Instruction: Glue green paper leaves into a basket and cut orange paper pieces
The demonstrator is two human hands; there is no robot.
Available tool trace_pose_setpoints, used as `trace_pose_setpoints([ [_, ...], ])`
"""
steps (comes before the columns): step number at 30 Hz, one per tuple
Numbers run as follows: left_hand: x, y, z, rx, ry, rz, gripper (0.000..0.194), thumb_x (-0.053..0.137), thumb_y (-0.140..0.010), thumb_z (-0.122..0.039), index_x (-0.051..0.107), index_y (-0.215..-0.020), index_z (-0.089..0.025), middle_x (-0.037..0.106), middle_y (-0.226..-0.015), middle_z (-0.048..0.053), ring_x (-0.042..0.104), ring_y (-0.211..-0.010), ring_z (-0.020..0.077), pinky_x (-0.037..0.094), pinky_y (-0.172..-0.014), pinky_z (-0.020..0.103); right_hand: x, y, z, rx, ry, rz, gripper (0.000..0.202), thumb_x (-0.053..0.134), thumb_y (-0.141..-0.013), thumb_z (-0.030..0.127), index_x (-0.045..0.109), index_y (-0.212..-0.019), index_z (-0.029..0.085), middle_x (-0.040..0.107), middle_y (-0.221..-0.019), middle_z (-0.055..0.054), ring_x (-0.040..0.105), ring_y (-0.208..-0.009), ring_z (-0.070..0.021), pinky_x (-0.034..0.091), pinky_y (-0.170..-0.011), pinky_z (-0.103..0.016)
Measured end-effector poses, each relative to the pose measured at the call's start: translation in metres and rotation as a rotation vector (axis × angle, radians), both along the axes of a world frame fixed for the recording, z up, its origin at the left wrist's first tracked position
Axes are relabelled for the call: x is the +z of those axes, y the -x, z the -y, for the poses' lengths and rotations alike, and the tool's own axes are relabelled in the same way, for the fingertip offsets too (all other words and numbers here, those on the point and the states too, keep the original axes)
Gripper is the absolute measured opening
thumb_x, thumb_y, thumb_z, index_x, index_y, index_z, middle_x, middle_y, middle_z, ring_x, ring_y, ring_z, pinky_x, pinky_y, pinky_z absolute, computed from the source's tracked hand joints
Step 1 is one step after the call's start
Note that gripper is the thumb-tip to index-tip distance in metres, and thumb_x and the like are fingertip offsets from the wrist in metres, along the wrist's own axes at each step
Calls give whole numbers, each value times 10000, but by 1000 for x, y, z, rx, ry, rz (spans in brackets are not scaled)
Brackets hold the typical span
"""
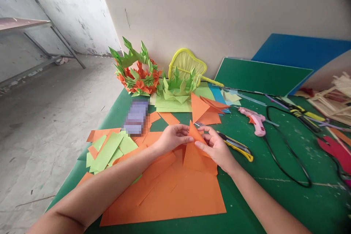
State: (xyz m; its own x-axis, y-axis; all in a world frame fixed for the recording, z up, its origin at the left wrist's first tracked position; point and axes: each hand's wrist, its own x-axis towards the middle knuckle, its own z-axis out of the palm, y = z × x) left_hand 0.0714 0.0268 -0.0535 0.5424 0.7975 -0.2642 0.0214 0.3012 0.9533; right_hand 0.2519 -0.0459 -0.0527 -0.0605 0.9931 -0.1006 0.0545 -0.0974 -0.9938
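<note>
Both hands hold one folded piece of orange paper (195, 153) with a pointed top, above the middle of the table. My left hand (175, 139) pinches its left edge near the tip. On the right side, my right hand (215, 148) grips it between thumb and fingers. Beneath lie loose orange sheets (192, 193) and cut strips. More folded orange paper (207, 109) sits just beyond my hands. A yellow box cutter (238, 148) rests on the table beside my right hand.
Behind stand a green and orange paper crown (137, 76) and a light green one (179, 87). Green paper pieces (109, 153) lie left, near a blurred rectangular object (136, 117). To the right are a pink glue gun (255, 119) with a black cord, and pliers (298, 115).
</note>
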Motion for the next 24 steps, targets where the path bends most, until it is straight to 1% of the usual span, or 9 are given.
trace_pose_setpoints([
  [3, -3, 0, -1, -3, -24, 36, 488, 847, -597, -290, 628, -1005, -137, 663, -854, 28, 639, -777, 129, 510, -818, 308, -3, 0, -1, -20, 14, -36, 440, 700, -786, 381, 450, -1129, 267, 699, -936, -18, 643, -862, -180, 490, -747, -305],
  [8, -1, 1, 0, 2, -35, 59, 491, 839, -611, -283, 622, -1027, -139, 649, -932, 48, 632, -829, 137, 503, -853, 328, -2, 1, -3, -45, 33, -95, 473, 726, -760, 371, 433, -1117, 266, 706, -909, -13, 653, -843, -175, 491, -736, -296],
  [13, 0, 1, -1, -3, -36, 62, 499, 826, -628, -272, 595, -1053, -149, 641, -903, 36, 638, -794, 127, 508, -812, 303, -6, 2, -2, -47, -8, -20, 463, 696, -783, 383, 418, -1132, 258, 700, -901, -26, 663, -837, -192, 514, -730, -321],
  [15, -1, 2, -2, 7, -73, 32, 506, 813, -639, -248, 560, -1069, -159, 631, -861, 17, 636, -744, 115, 511, -753, 277, -8, 1, -2, -59, -98, 102, 463, 665, -810, 381, 419, -1180, 254, 687, -947, -48, 661, -871, -204, 526, -749, -343],
  [17, -2, 3, -4, 33, -170, -25, 466, 790, -654, -221, 535, -1041, -174, 619, -830, -3, 625, -686, 101, 504, -688, 249, -7, 0, 0, -83, -270, 304, 469, 642, -832, 362, 435, -1239, 254, 645, -1097, -91, 628, -1003, -231, 526, -813, -378],
  [19, -4, 5, -6, 47, -292, -103, 350, 758, -678, -211, 549, -957, -179, 622, -839, -6, 621, -672, 96, 497, -663, 234, -5, -2, 1, -81, -470, 547, 410, 617, -854, 330, 496, -1239, 261, 574, -1242, -109, 546, -1159, -262, 486, -923, -431],
  [20, -5, 5, -6, 43, -345, -144, 281, 738, -695, -212, 564, -913, -178, 630, -847, -3, 623, -681, 99, 497, -666, 231, -3, -3, 1, -49, -556, 655, 346, 598, -868, 312, 543, -1207, 265, 558, -1270, -104, 510, -1203, -271, 459, -968, -454],
  [22, -5, 6, -7, 22, -420, -209, 164, 694, -732, -216, 601, -861, -177, 653, -858, 5, 632, -720, 114, 502, -689, 234, 0, -6, 2, 57, -679, 805, 237, 544, -902, 274, 621, -1126, 272, 584, -1244, -85, 500, -1214, -271, 431, -1006, -477],
  [24, -5, 7, -7, -6, -486, -266, 107, 650, -765, -204, 635, -868, -181, 670, -846, 9, 635, -754, 132, 503, -709, 240, 2, -7, 1, 179, -744, 869, 230, 502, -925, 246, 660, -1090, 274, 620, -1206, -72, 521, -1189, -260, 448, -993, -473],
])
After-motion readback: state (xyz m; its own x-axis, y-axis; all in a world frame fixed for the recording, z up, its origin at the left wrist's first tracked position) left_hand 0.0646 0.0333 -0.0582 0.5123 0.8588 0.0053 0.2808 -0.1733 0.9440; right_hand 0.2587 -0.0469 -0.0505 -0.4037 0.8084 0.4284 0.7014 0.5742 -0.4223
